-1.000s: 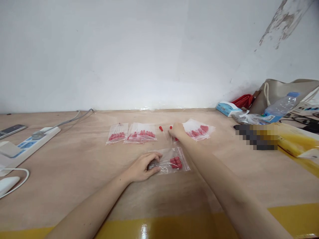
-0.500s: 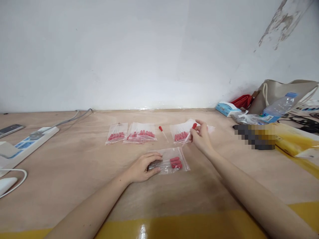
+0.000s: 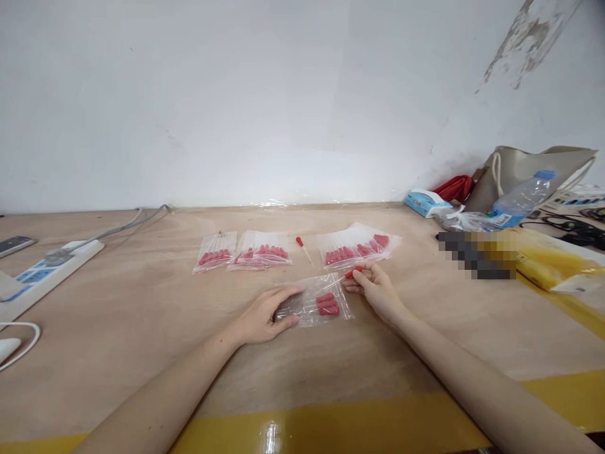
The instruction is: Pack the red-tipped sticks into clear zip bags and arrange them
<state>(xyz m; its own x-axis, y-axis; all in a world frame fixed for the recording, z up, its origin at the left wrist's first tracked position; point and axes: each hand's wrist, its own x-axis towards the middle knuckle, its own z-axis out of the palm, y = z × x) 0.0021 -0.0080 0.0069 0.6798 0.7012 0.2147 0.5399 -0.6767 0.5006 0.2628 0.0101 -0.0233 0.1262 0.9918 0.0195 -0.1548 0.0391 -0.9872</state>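
Both hands are working at a clear plastic zip bag of red-capped droppers (image 3: 314, 302) at table centre: the left hand (image 3: 265, 315) is lying flat, pressing its left end, while the right hand (image 3: 375, 291), at 3 o'clock of the bag, is pinching a red-bulbed glass dropper (image 3: 352, 273) at its mouth, having dropped from higher up half a second ago.

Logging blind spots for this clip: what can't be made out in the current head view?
- Pixelated block on the wooden table: its object is masked.
- Clear zip bag under the left hand: its left end is covered by the fingers.
- Red-bulbed dropper in the right hand: its clear stem is too faint.
- White power strip: cut off by the left edge.
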